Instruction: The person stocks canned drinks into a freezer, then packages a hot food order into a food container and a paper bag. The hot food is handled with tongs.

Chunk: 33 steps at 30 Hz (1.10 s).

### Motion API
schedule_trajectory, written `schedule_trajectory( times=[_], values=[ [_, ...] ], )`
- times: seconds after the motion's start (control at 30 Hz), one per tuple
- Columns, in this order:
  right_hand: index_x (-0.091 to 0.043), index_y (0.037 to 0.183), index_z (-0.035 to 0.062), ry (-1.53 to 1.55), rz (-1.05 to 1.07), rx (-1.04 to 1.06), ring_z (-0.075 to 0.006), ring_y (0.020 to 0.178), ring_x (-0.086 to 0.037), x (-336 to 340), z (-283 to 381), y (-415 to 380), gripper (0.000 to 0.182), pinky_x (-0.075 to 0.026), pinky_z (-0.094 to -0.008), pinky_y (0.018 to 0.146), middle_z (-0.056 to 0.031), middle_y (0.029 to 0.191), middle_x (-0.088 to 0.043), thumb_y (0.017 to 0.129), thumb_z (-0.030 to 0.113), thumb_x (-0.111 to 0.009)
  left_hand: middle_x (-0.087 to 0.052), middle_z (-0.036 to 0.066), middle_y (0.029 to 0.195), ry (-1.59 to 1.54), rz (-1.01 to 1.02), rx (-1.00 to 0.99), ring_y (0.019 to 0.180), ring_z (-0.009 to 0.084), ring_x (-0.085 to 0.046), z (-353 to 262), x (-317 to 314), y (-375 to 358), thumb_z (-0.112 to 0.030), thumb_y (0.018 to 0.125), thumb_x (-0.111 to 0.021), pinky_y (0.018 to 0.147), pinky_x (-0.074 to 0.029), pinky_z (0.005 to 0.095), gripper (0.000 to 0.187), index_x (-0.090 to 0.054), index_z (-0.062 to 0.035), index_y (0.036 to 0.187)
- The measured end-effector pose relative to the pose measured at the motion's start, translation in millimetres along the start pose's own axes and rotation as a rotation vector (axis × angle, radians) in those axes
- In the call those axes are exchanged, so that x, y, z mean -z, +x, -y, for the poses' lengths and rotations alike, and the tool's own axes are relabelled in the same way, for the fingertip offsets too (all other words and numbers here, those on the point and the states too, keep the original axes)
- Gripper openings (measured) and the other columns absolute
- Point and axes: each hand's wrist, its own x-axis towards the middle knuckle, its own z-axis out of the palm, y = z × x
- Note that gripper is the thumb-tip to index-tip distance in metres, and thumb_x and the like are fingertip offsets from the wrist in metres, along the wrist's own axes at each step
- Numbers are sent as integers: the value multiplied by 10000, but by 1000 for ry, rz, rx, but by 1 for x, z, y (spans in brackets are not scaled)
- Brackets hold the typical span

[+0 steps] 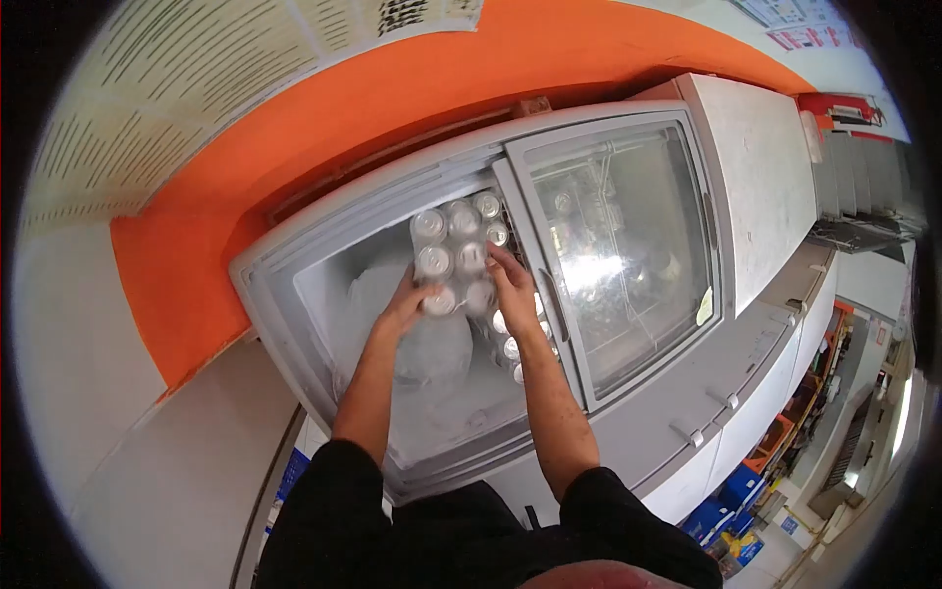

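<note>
Both my hands grip a shrink-wrapped pack of cans (436, 261) inside the open side of a chest freezer (324, 393). My left hand (402, 304) wraps the near left corner, its thumb by a can top. On the other side, my right hand (510, 280) presses against the pack with bent fingers. More cans (511, 348) stand beside and below the pack, along the right of the opening. A large, cloudy plastic-wrapped bundle (432, 344) lies lower in the freezer, beneath my hands; its contents cannot be made out.
A sliding glass lid (628, 255) covers the freezer's right half, with a bright reflection on it. To its right stands a white cabinet (756, 177). An orange-and-white wall rises behind. Blue boxes (731, 496) sit low at the right.
</note>
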Motion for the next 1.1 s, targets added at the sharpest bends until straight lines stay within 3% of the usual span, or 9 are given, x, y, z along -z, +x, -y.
schedule_trajectory(
  times=[0.13,0.27,0.4,0.5,0.63,0.7,0.8,1.0,1.1],
  values=[
    [-440,1343,41,-790,95,390,-333,1344,-337,-36,39,-93,518,-313,-401,1074,-196,1416,-392,882,209,-608,-378,153,1380,-183,-84,-150,1272,275,-406,37,-30,47,-129,750,-697,1017,-385,416,919,-113,-76,1458],
    [-464,1311,68,-563,418,165,-347,1323,-360,-37,25,-202,505,-326,-398,1068,-187,1396,-404,851,168,-644,-278,223,1451,680,-555,-147,1343,387,-265,57,-68,108,-537,826,-557,1051,-309,499,909,-137,-59,1475],
    [-517,1251,44,-537,352,-7,-327,1280,-424,-5,6,-296,414,-350,-398,1046,-188,1324,-481,861,129,-631,-187,229,1492,755,-683,-113,1364,445,-157,34,-87,87,-738,774,-471,1077,-237,543,999,-233,-49,1457],
    [-547,1195,19,-469,68,-62,-263,1118,-560,35,-15,-352,334,-436,-360,950,-151,1204,-571,876,96,-607,-170,217,1501,1029,-458,135,1357,427,-194,12,-68,82,-837,702,-444,1051,-248,587,1057,-384,-41,1395],
    [-587,1113,-5,-390,-351,-165,-195,970,-627,90,-41,-442,246,-478,-311,863,-109,1073,-640,890,99,-592,-473,213,1330,986,-300,-406,1263,305,-412,13,-35,31,-538,845,-585,1026,-347,440,656,-558,-10,1233],
    [-612,1050,5,-447,-609,-150,-211,935,-631,111,-61,-486,194,-480,-319,844,-114,1022,-653,885,104,-594,-587,126,1213,751,-119,-489,1093,214,-566,-31,-78,-60,-232,917,-551,958,-405,296,336,-613,0,1152],
    [-617,1021,40,-666,-1063,-58,-308,952,-592,141,-97,-569,218,-460,-377,830,-158,984,-628,840,161,-632,-563,117,1250,615,-24,-311,1139,235,-542,1,-27,-84,-255,923,-459,949,-425,371,429,-485,-58,1303],
    [-596,1040,73,-1039,-1847,-336,-363,1101,-472,164,-126,-745,406,-369,-453,943,-168,1099,-549,696,231,-745,-611,83,1085,996,42,-379,935,186,-590,62,-161,-185,-290,937,-516,744,-443,283,332,-574,-57,1167],
    [-558,1132,41,-548,-2386,-487,-371,1154,-443,196,-216,-849,594,-358,-432,979,-208,1215,-491,674,348,-780,-615,79,1054,1033,467,-257,949,180,-584,143,-243,-211,-210,924,-546,794,-456,280,287,-577,-25,1141]
  ],
)
